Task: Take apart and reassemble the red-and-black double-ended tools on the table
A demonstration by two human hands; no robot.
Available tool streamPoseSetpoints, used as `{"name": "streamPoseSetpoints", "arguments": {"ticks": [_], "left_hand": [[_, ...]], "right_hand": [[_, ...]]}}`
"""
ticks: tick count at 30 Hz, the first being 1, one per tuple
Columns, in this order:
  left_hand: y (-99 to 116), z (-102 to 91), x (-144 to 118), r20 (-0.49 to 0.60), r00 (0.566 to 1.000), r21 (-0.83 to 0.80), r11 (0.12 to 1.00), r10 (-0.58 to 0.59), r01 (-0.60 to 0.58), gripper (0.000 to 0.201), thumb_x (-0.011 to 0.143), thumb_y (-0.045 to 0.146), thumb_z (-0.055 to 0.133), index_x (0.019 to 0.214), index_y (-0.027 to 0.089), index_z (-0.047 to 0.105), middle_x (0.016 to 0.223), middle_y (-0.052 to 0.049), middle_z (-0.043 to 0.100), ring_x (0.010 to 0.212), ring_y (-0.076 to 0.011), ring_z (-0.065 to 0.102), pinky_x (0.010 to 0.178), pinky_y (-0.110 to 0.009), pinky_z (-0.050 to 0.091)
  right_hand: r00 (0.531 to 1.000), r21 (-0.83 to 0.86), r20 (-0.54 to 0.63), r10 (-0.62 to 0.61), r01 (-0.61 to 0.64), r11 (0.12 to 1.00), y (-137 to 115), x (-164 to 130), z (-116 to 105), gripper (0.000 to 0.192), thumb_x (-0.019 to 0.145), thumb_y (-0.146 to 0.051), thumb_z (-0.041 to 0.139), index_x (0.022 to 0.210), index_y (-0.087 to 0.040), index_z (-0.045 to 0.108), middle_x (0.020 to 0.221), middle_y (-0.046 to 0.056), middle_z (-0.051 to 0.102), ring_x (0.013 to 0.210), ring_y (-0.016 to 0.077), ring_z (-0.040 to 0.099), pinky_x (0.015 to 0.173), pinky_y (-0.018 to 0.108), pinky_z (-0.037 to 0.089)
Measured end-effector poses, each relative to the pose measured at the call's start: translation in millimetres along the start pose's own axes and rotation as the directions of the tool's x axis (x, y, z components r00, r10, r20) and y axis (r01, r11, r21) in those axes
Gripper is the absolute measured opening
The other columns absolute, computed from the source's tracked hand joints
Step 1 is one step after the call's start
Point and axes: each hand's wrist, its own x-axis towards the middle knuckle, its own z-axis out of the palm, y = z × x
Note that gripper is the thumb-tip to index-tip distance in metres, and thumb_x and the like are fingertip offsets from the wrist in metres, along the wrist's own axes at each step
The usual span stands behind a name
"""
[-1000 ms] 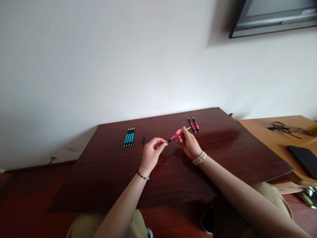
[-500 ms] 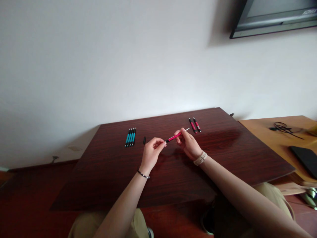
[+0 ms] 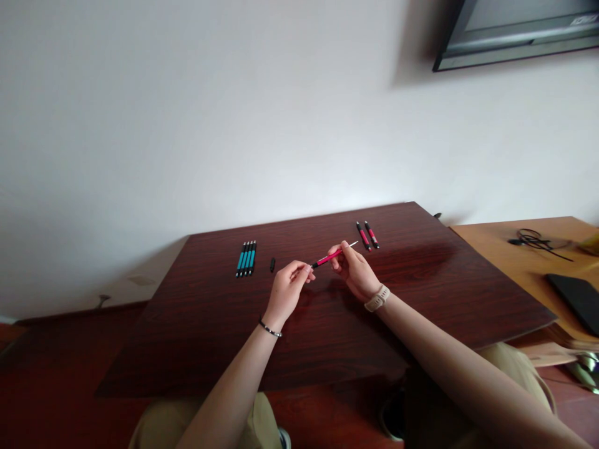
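Note:
Between my two hands a pink pen (image 3: 329,256) is held at a slant over the table. My left hand (image 3: 289,285) pinches its black lower-left end. Around the upper-right end of the barrel, the fingers of my right hand (image 3: 355,272) are closed; a thin pale refill tip (image 3: 354,244) sticks out past them. Left of my left hand lies a small black pen part (image 3: 272,264). Farther left, several turquoise pens (image 3: 246,259) lie side by side. Behind my right hand, two pink-and-black pens (image 3: 367,236) rest on the table.
The dark wooden table (image 3: 210,349) stands against a white wall. On its right is a lighter wooden table (image 3: 486,243) with a black cable (image 3: 533,240) and a flat black device (image 3: 578,302). A screen (image 3: 519,37) hangs at upper right.
Both hands keep their hold on the pink pen in nearly the same place. The fingers of my left hand have shifted slightly at the black end.

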Motion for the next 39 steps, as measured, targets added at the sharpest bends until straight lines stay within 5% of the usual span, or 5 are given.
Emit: {"name": "streamPoseSetpoints", "arguments": {"ticks": [7,13,19,25,39], "left_hand": [[3.2,1.6,-0.1,-0.032,0.999,-0.014,1.000,-0.021,0.020,0.025,0.094,0.044,0.073,0.098,0.019,0.069,0.092,-0.007,0.077,0.086,-0.0205,0.074,0.080,-0.031,0.058],[5.2,1.3,-1.3,0.016,0.999,-0.012,0.999,-0.036,0.036,0.032,0.102,0.048,0.060,0.091,0.019,0.069,0.086,-0.006,0.075,0.080,-0.0185,0.070,0.078,-0.030,0.055],[2.4,1.3,-0.3,-0.018,1.000,0.021,1.000,-0.013,0.014,0.025,0.096,0.045,0.071,0.096,0.020,0.068,0.086,-0.003,0.072,0.079,-0.0179,0.068,0.076,-0.029,0.053],[4.7,1.9,-1.6,0.036,0.998,0.026,0.998,-0.053,0.052,0.036,0.104,0.051,0.057,0.090,0.020,0.069,0.076,-0.003,0.069,0.074,-0.0175,0.066,0.072,-0.028,0.052],[4.7,1.2,-1.1,0.000,1.000,0.033,0.999,-0.026,0.026,0.030,0.100,0.049,0.061,0.093,0.020,0.065,0.078,-0.001,0.066,0.074,-0.0167,0.063,0.074,-0.028,0.049]], "right_hand": [[1.000,-0.008,0.002,0.006,-0.006,1.000,2.2,0.6,-2.5,0.049,0.091,-0.070,0.071,0.091,-0.021,0.075,0.070,0.000,0.059,0.065,0.0144,0.050,0.063,0.027,0.045],[1.000,0.000,0.012,0.003,-0.003,1.000,1.9,0.5,-0.1,0.049,0.090,-0.070,0.073,0.091,-0.021,0.076,0.071,0.000,0.059,0.066,0.0146,0.050,0.063,0.026,0.044],[1.000,-0.040,0.006,0.001,0.000,0.999,-0.2,-0.1,1.2,0.051,0.089,-0.073,0.072,0.090,-0.022,0.075,0.069,0.000,0.059,0.065,0.0155,0.052,0.062,0.027,0.046],[1.000,-0.032,0.024,-0.004,0.005,0.999,0.8,0.0,0.1,0.050,0.090,-0.072,0.071,0.091,-0.022,0.076,0.070,0.000,0.058,0.067,0.0150,0.051,0.062,0.026,0.046],[1.000,-0.028,0.018,-0.002,0.003,1.000,1.5,-0.3,0.3,0.050,0.091,-0.071,0.071,0.091,-0.021,0.075,0.069,-0.001,0.059,0.065,0.0143,0.052,0.062,0.027,0.045]]}}
